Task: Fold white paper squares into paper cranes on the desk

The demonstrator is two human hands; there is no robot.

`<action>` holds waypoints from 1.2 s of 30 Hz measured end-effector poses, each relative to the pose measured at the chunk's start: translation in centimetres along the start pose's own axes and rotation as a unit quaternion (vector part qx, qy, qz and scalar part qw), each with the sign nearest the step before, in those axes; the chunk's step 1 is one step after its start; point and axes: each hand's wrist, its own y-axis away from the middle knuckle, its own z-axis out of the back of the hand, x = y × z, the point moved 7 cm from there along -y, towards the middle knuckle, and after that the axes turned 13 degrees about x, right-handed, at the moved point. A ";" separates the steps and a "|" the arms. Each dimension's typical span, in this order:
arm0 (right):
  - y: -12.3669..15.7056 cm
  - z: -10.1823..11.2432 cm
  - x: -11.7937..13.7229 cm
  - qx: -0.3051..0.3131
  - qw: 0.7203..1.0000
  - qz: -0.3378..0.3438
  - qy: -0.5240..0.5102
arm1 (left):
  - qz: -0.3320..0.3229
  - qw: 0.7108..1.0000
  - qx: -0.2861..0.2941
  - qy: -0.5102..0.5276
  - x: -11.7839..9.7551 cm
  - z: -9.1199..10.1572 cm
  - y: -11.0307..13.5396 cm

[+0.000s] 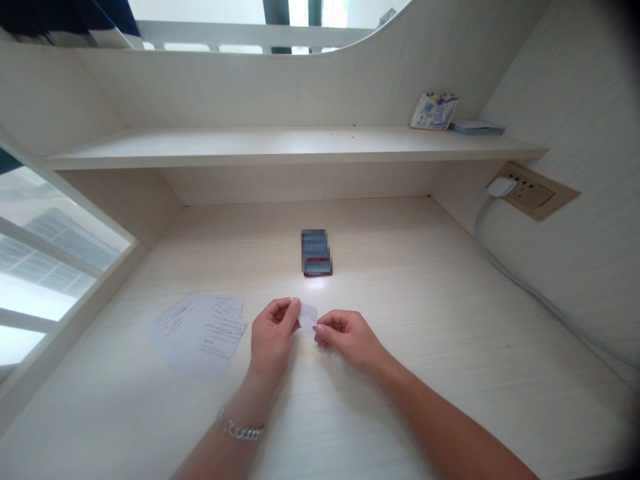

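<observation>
A small white paper slip is pinched between left hand and right hand, fingers closed, above the pale wooden desk.

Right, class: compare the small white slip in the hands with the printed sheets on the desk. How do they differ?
The slip is far smaller than the sheets. The slip is pinched between left hand and right hand; the sheets lie flat on the desk. The slip looks blank; the sheets carry black and red print. Both look like pale paper.
</observation>
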 end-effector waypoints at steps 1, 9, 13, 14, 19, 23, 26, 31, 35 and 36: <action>0.0 0.0 -0.1 -0.001 1.000 -0.001 -0.002 | 0.000 1.000 -0.007 0.007 0.0 0.2 0.0; 0.1 -0.2 0.6 -0.010 1.000 0.025 0.015 | -0.002 1.000 -0.007 -0.003 0.2 -0.2 0.3; 0.4 -0.1 0.8 -0.025 0.997 0.017 0.064 | -0.003 1.000 -0.002 -0.010 0.2 -0.5 0.3; 0.4 -0.1 0.8 -0.026 0.997 0.017 0.067 | -0.004 1.000 0.001 -0.009 0.2 -0.6 0.3; 0.4 0.1 0.9 -0.019 0.998 0.033 0.057 | -0.012 0.999 0.005 -0.037 0.1 -0.4 0.4; 0.4 0.7 0.9 -0.053 0.997 0.053 0.031 | 0.009 0.998 0.036 -0.057 0.3 -0.9 0.5; 0.5 0.9 0.9 -0.070 0.996 0.053 0.034 | 0.030 0.996 0.069 -0.055 0.0 -1.5 0.5; 0.5 0.8 1.0 -0.048 0.993 0.043 0.097 | 0.046 0.989 0.096 -0.099 -0.3 -1.6 0.4; 0.3 0.5 0.7 -0.021 0.993 0.022 0.115 | 0.036 0.986 0.124 -0.104 -0.2 -1.8 0.4; 0.3 0.5 0.6 -0.019 0.994 0.019 0.104 | 0.030 0.985 0.128 -0.109 -0.3 -1.9 0.4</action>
